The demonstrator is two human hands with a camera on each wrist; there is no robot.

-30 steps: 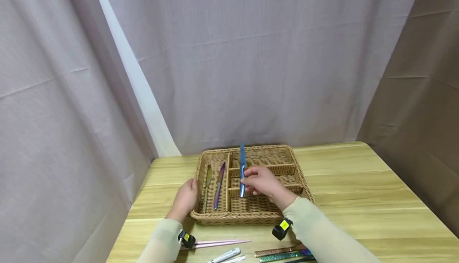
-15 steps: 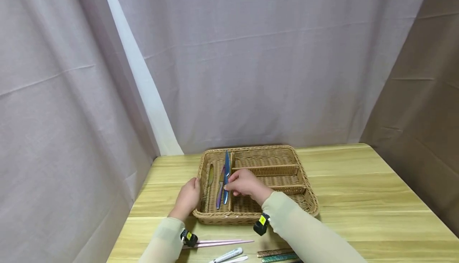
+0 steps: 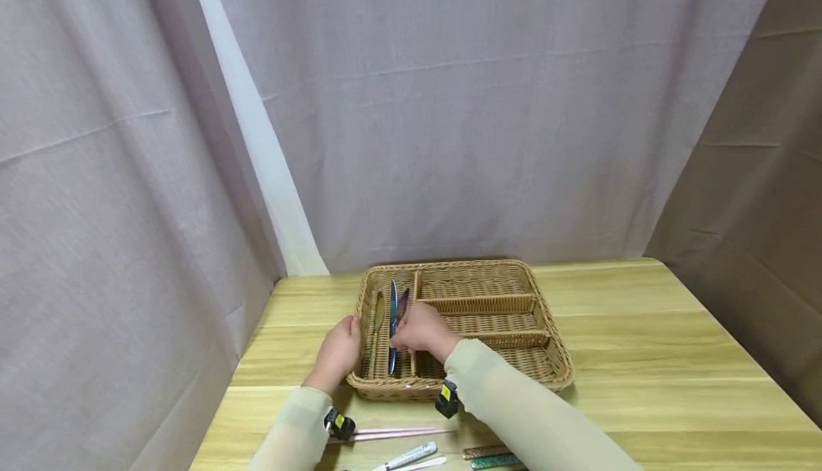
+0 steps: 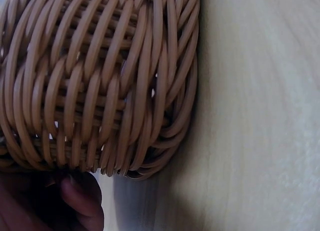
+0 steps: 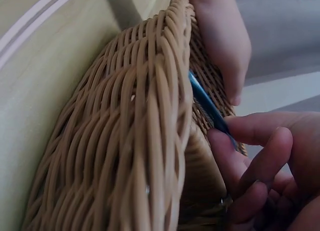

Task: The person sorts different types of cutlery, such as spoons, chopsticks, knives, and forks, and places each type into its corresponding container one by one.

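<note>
A blue metallic table knife (image 3: pixel 394 307) is pinched between the thumb and fingers of my right hand (image 3: pixel 420 327). It points away from me inside the long left compartment of the wicker cutlery basket (image 3: pixel 561 346). The right wrist view shows the knife's blue handle (image 5: pixel 205 97) between thumb and fingertips, low behind the front rim. On its left lies a gold knife (image 3: pixel 378 312), and on its right a purple knife (image 3: pixel 402 305), partly hidden by the hand. My left hand (image 3: pixel 340 348) grips the basket's left side, its fingers (image 4: pixel 82 193) at the wicker in the left wrist view.
Dividers split the basket's right part into three compartments. Before it on the wooden table (image 3: pixel 642 357) lie pink chopsticks (image 3: pixel 398 432), a white-handled utensil (image 3: pixel 411 453), and copper (image 3: pixel 484 451) and green (image 3: pixel 493 461) patterned handles, partly under the right sleeve. Grey curtains surround the table.
My right hand has carried the blue knife left and down from above the middle divider into the left compartment, between the gold and purple knives. My left hand stays on the basket.
</note>
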